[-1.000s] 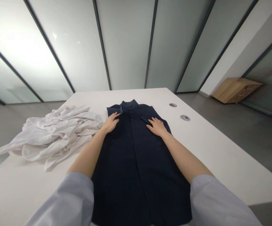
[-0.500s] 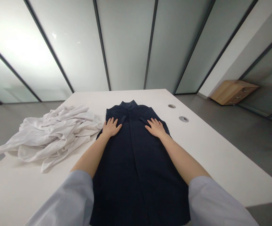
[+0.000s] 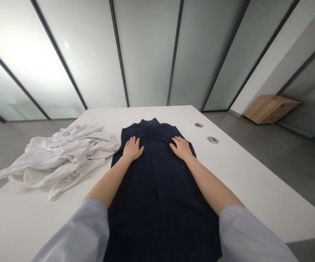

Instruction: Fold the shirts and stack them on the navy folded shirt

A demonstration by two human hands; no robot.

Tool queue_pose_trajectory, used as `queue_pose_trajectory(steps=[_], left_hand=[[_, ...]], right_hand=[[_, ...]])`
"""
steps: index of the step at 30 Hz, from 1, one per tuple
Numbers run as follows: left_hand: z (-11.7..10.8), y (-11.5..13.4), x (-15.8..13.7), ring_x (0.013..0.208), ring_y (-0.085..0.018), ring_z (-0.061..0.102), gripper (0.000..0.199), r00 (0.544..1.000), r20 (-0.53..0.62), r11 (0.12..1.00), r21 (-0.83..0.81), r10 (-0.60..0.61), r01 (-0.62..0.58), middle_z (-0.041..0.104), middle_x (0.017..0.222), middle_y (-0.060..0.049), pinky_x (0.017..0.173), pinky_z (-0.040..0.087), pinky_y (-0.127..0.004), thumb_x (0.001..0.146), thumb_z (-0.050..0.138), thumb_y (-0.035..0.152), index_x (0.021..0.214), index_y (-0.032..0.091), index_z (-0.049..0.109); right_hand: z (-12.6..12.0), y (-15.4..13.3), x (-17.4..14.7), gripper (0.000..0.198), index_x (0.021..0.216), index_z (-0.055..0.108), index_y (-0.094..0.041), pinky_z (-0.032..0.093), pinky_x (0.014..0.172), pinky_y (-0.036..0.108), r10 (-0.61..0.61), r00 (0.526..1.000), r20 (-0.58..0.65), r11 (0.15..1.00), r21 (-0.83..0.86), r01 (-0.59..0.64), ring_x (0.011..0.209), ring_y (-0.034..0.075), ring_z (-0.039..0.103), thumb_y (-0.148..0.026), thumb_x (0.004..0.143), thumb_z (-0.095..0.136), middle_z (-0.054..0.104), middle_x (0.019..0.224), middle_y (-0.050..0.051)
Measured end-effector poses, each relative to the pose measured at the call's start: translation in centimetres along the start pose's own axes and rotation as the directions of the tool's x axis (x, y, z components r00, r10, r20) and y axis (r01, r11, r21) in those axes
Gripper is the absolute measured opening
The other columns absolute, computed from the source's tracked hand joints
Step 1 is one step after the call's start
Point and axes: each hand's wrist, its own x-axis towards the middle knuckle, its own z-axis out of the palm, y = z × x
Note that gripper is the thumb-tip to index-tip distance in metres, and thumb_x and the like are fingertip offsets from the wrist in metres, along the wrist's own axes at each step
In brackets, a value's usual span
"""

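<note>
The navy garment [image 3: 160, 189] lies beneath the left grip [image 3: 132, 149] and right grip [image 3: 182, 149], both outspread.

A: What does the white worktop [image 3: 255, 182] carry?
B: Navy garment [image 3: 157, 185], laid flat, collar toward the far edge; crumpled white cloth [image 3: 72, 153], heaped at left; two round fittings [image 3: 212, 139], set into the worktop at right.

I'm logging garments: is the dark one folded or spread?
Spread: the garment lies flat on the table, collar at the far end, under the left hand and right hand. Underside hidden.
</note>
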Motion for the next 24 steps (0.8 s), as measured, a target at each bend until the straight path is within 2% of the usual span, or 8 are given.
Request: queue_pose_trajectory(steps=[3,5,10,15,17,20,22,24], left_hand=[[0.5,-0.3,0.2,0.143,-0.03,0.024,0.072,0.994,0.087,0.997,-0.037,-0.069,0.073,0.028,0.155,-0.015,0.113,0.022,-0.045,0.091,0.027,0.058,0.147,0.014,0.035],[0.7,-0.6,0.4,0.143,-0.03,0.024,0.071,0.99,0.087,0.992,-0.049,-0.112,0.116,0.028,0.155,-0.014,0.114,0.022,-0.046,0.09,0.027,0.059,0.146,0.016,0.035],[0.8,-0.7,0.4,0.143,-0.032,0.024,0.073,0.984,0.05,0.984,-0.051,-0.168,0.171,0.028,0.155,-0.016,0.114,0.021,-0.047,0.09,0.027,0.059,0.147,0.013,0.035],[0.6,-0.3,0.2,0.143,-0.033,0.024,0.074,0.982,0.048,0.982,-0.047,-0.181,0.183,0.029,0.154,-0.017,0.113,0.021,-0.048,0.09,0.028,0.058,0.147,0.012,0.035],[0.5,-0.1,0.0,0.143,-0.033,0.023,0.073,0.987,0.007,0.986,-0.043,-0.159,0.159,0.029,0.154,-0.018,0.113,0.021,-0.048,0.09,0.029,0.056,0.147,0.01,0.033],[0.3,0.0,-0.4,0.144,-0.031,0.021,0.069,0.995,-0.065,0.997,-0.021,-0.072,0.07,0.027,0.155,-0.016,0.115,0.017,-0.046,0.091,0.032,0.05,0.148,0.011,0.031],[0.2,0.0,-0.5,0.144,-0.029,0.021,0.066,0.999,-0.033,1.0,-0.012,-0.025,0.025,0.027,0.156,-0.013,0.115,0.017,-0.046,0.092,0.03,0.05,0.148,0.015,0.033],[0.2,0.1,-0.5,0.143,-0.03,0.022,0.065,0.999,0.036,1.0,-0.012,-0.017,0.017,0.027,0.156,-0.012,0.113,0.02,-0.047,0.092,0.028,0.052,0.147,0.018,0.035]], right_hand=[[0.0,-0.2,-0.1,0.066,0.145,0.039,-0.019,0.02,0.113,0.046,0.022,0.991,0.134,0.999,-0.031,-0.018,0.142,0.028,0.025,-0.058,0.095,0.022,0.033,0.153,0.01],[0.0,-0.5,-0.1,0.07,0.147,0.036,-0.019,0.019,0.113,0.047,0.076,0.981,0.181,0.996,-0.05,-0.068,0.142,0.031,0.022,-0.061,0.094,0.019,0.028,0.155,0.011],[0.5,-0.8,0.3,0.078,0.15,0.029,-0.017,0.016,0.112,0.052,0.18,0.964,0.196,0.983,-0.069,-0.169,0.143,0.036,0.018,-0.066,0.091,0.015,0.022,0.157,0.014],[0.5,-1.0,0.8,0.081,0.151,0.026,-0.014,0.015,0.111,0.056,0.204,0.956,0.21,0.978,-0.086,-0.19,0.142,0.039,0.017,-0.066,0.09,0.017,0.02,0.157,0.017],[0.1,-1.1,0.7,0.077,0.149,0.029,-0.012,0.015,0.112,0.054,0.164,0.969,0.184,0.984,-0.096,-0.148,0.142,0.037,0.018,-0.063,0.092,0.021,0.022,0.156,0.018],[-0.5,-1.3,0.3,0.067,0.146,0.036,-0.012,0.015,0.114,0.047,0.004,0.993,0.119,0.995,-0.102,0.008,0.143,0.031,0.02,-0.054,0.094,0.026,0.027,0.155,0.015],[-0.5,-1.3,0.0,0.063,0.146,0.038,-0.014,0.02,0.114,0.044,-0.082,0.988,0.131,0.992,-0.088,0.094,0.142,0.028,0.024,-0.05,0.095,0.027,0.03,0.154,0.014],[-0.4,-1.3,-0.1,0.063,0.146,0.038,-0.014,0.023,0.112,0.042,-0.108,0.979,0.171,0.99,-0.068,0.121,0.141,0.028,0.028,-0.05,0.095,0.028,0.032,0.153,0.014]])
